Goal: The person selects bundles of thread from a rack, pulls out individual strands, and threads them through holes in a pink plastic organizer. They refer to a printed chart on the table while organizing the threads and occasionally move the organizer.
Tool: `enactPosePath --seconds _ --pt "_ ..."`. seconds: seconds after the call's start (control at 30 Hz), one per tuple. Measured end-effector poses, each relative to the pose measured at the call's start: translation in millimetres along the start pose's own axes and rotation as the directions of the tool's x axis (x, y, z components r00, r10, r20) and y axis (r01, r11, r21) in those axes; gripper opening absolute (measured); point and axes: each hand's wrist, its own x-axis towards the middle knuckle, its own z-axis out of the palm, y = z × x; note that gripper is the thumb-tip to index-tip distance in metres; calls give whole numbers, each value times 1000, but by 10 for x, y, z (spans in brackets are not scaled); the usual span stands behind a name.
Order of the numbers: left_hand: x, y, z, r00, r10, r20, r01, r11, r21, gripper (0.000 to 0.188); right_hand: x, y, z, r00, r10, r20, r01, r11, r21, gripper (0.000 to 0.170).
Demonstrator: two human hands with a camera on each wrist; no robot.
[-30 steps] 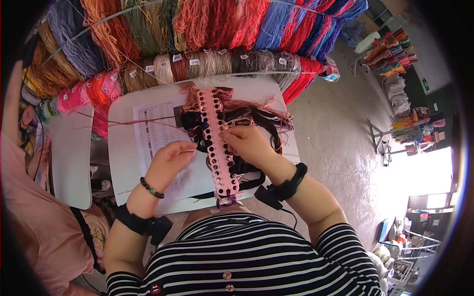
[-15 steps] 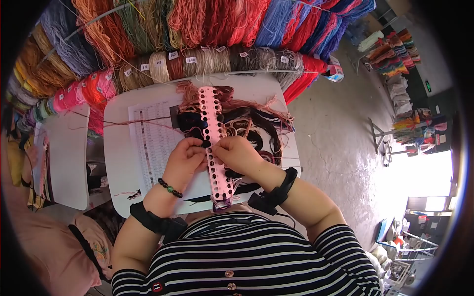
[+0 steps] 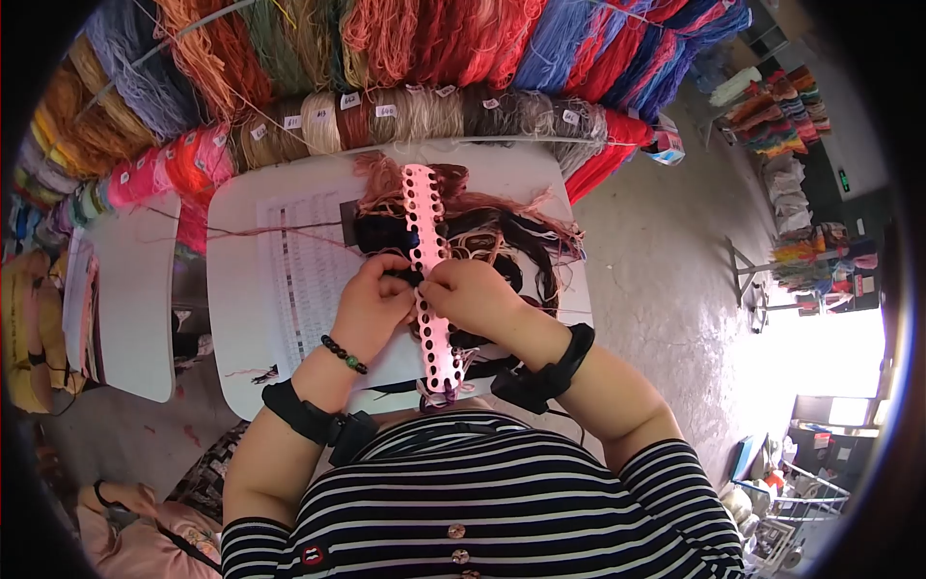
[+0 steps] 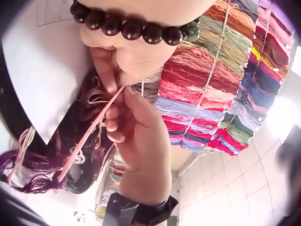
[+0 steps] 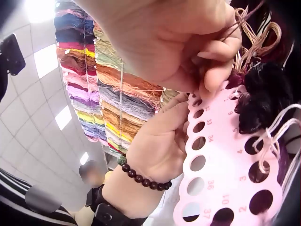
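A long pink thread card [image 3: 437,338] with numbered holes along both edges lies lengthwise before me, dark and purple skeins looped through some holes. My left hand [image 3: 367,314] grips its left edge about midway, fingers partly behind it in the right wrist view. Opposite, my right hand [image 3: 473,299] bends over the card, and in the right wrist view its thumb and fingers pinch a thin brownish thread [image 5: 244,19] at the edge holes. Both hands' fingertips nearly meet at the card in the left wrist view. Loose dark, brown and pink skeins [image 3: 526,246] spread right of the card.
Under the work is a white table [image 3: 241,338] with a printed colour chart [image 3: 299,280] left of the card. Racks of coloured yarn [image 3: 424,48] hang along the far edge. Another white table [image 3: 135,318] stands at left, and a person in pink [image 3: 145,531] is at lower left.
My left hand has moved right and up from beside the card to its edge. The right hand has shifted slightly down along the card. The person in pink has moved back toward the lower left.
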Motion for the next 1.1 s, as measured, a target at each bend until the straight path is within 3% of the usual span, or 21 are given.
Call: enactPosePath --seconds 0.07,0.13,0.17,0.27,0.3,0.33,0.4,0.53,0.57,0.6,0.67,0.7,0.77,0.87,0.93,0.97,1.0,1.07,1.1 --pt "-13 5 -76 1000 27 1 -27 998 60 35 -50 -13 -13 983 163 81 -180 936 304 25" --pt "-9 19 -243 998 65 13 -66 995 79 35 -27 79 31 984 139 107 -170 903 394 23" --pt "-39 83 -286 999 -31 37 34 996 -85 34 -30 102 44 986 130 108 -163 904 395 22" --pt "-49 202 -240 992 -55 117 99 907 -409 31 -30 58 25 984 139 112 -171 914 368 18" --pt "-21 191 -207 988 -51 143 108 897 -430 30 -30 71 18 982 146 118 -181 904 386 18" --pt "9 172 -182 983 -74 166 132 920 -370 32 -33 82 3 981 154 122 -191 895 403 18" --pt "57 127 -143 970 -125 206 175 953 -246 36 -39 101 -40 968 171 184 -248 766 594 18" --pt "49 21 9 972 38 230 -9 992 -128 47 -30 167 -83 952 145 269 -303 564 768 21" --pt "2 88 36 978 59 201 -52 998 -41 41 -24 174 -45 957 144 250 -283 630 723 22" --pt "15 64 -11 983 151 106 -169 967 189 39 -19 172 20 963 141 231 -263 691 674 24" --pt "41 36 -240 928 373 -13 -281 721 633 36 -27 129 91 981 118 157 -183 844 505 24" --pt "16 89 -388 910 390 -140 -222 745 629 24 -50 87 82 991 89 104 -122 919 376 24" --pt "-27 203 -719 960 191 -207 -138 960 245 18 -54 86 117 997 57 47 -65 979 193 28" --pt "-317 466 -1210 962 -42 -269 -11 981 -191 22 -13 155 174 999 20 25 -24 985 172 24" --pt "-501 480 -1761 972 145 -185 -191 947 -259 31 -14 112 150 994 85 72 -100 965 244 21" --pt "-584 480 -2034 948 214 -237 -291 884 -367 32 -10 100 146 991 97 87 -117 959 257 19" --pt "-662 478 -2303 915 274 -295 -388 797 -463 34 -7 81 142 990 104 96 -127 954 273 19" --pt "-803 498 -2772 771 287 -568 -566 718 -405 41 -15 48 135 986 124 111 -152 941 301 18" --pt "-850 408 -2819 733 186 -655 -456 848 -270 42 -12 33 141 985 135 104 -159 946 282 18"
